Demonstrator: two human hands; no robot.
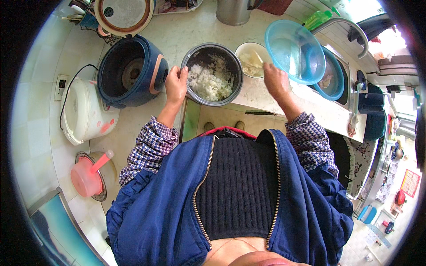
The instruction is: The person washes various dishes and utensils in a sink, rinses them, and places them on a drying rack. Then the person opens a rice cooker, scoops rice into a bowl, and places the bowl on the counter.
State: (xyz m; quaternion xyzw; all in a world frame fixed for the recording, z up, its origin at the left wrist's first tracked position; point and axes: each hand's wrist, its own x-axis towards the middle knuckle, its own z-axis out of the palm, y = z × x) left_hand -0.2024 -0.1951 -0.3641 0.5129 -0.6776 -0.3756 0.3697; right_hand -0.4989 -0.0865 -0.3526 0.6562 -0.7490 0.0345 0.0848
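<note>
My left hand [176, 83] grips the left rim of a dark rice cooker inner pot [203, 57], thumb over the edge. Cooked white rice [211, 83] lies in the pot, with grains stuck to its far wall. The pot is near the counter's front edge. To its right, a pale bowl [248, 48] contains some rice in what looks like cloudy liquid. My right hand [276, 79] is closed around the handle of a light-coloured spoon or rice paddle [258, 56], which dips into the bowl. The tool's lower end is hard to make out.
Left of the pot stands a blue rice cooker body [159, 71], its lid [126, 13] raised. A white appliance [76, 109] and a pink dipper [86, 176] are further left. A translucent blue basin [283, 40] adjoins my right hand, near another basin [339, 83] and a faucet [362, 40]. A metal pitcher [233, 13] stands behind.
</note>
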